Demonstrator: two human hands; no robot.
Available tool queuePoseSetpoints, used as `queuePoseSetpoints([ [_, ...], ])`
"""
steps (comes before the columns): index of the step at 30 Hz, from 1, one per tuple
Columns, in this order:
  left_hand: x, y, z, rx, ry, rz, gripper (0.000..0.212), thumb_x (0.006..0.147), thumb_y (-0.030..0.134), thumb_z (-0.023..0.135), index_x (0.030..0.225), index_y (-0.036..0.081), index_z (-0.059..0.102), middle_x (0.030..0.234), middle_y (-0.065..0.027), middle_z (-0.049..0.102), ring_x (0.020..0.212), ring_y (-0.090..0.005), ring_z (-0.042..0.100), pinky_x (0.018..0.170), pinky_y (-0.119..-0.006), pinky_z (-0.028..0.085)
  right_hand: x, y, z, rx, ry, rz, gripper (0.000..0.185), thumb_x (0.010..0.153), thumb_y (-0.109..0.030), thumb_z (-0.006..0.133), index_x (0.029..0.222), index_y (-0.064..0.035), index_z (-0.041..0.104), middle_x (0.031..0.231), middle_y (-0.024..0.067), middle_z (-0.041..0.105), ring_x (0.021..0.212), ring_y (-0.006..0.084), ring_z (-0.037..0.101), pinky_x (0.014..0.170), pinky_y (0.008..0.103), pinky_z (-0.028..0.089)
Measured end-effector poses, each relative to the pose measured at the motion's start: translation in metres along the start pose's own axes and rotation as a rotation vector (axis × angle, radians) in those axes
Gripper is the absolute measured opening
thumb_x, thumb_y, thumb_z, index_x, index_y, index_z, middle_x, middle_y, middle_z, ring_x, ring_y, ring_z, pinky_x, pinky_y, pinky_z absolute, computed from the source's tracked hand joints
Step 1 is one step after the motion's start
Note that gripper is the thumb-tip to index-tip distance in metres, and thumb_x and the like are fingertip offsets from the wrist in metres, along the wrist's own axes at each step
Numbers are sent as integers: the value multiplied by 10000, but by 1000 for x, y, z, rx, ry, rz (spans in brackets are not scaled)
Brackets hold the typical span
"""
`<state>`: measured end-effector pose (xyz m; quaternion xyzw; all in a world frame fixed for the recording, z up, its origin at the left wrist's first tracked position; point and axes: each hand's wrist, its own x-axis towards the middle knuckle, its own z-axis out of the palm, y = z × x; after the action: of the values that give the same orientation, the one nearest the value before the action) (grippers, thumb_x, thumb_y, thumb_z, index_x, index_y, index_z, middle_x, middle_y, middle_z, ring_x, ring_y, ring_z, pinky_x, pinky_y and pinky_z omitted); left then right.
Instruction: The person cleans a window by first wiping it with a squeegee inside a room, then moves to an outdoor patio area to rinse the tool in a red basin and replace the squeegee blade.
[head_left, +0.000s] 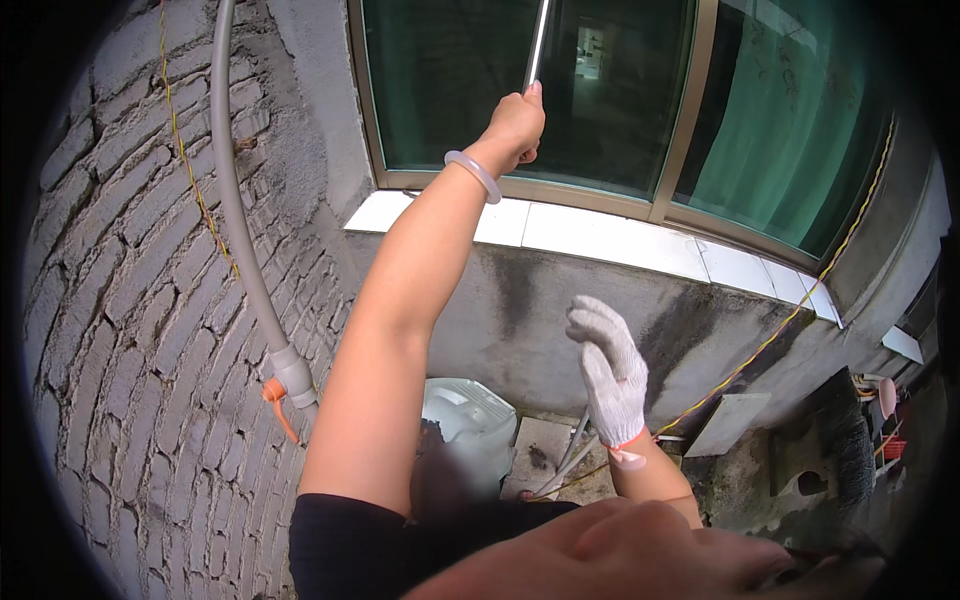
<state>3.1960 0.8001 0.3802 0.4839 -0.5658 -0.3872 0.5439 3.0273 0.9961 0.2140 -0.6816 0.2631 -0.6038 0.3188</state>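
My left hand (519, 126), bare with a pale bangle (473, 177) at the wrist, is raised before a sliding window. Its fingers are closed around a slim metal rod (538, 45) that runs up out of the picture, thumb laid along it. What the rod's upper end bears is out of view. Behind it stands the dark green window glass (450, 82). My right hand (611, 367) wears a white knitted glove with an orange-red cuff edge. It hangs in front of the grey wall below the sill, fingers slightly bent, holding nothing.
A white tiled sill (615, 241) runs under the window. At left, a grey pipe (244, 247) with an orange-handled valve (276, 397) stands before a brick wall (150, 315). A yellow-red twisted cord (757, 351) crosses at right. Below are a translucent plastic container (480, 420) and a leaning slab (727, 425).
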Motion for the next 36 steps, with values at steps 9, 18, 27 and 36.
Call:
queuePoseSetpoints([
  [9, -184, -255, 61, -244, -121, -387, 353, 978, 464, 362, 812, 153, 364, 578, 26, 360, 435, -76, 328, 377, -249, 289, -160, 42, -92, 151, 342, 778, 228, 934, -137, 488, 988, 36, 627, 867, 85, 656, 786, 141, 616, 756, 264, 498],
  [18, 30, 11, 73, -84, -48, 70, 421, 991, 428, 315, 777, 73, 388, 557, -13, 329, 399, -107, 297, 381, -252, 265, -77, 22, -72, 367, 161, 620, 220, 926, -119, 507, 996, 52, 625, 991, 114, 648, 836, 174, 627, 788, 311, 509],
  [27, 52, 32, 106, -55, 7, 93, 436, 992, 413, 304, 747, 62, 384, 545, -11, 325, 412, -113, 298, 374, -250, 265, -2, 37, -83, 60, 170, 391, 375, 907, -167, 556, 1221, 32, 506, 1165, 148, 573, 1030, 205, 579, 893, 331, 467],
  [36, -144, -276, 180, -28, -205, -108, 373, 981, 443, 369, 902, 80, 398, 574, -3, 407, 425, -100, 381, 367, -275, 320, 147, 94, -61, -861, 127, 304, 310, 850, -330, 530, 1086, -159, 635, 1220, 149, 553, 1081, 379, 545, 903, 447, 449],
])
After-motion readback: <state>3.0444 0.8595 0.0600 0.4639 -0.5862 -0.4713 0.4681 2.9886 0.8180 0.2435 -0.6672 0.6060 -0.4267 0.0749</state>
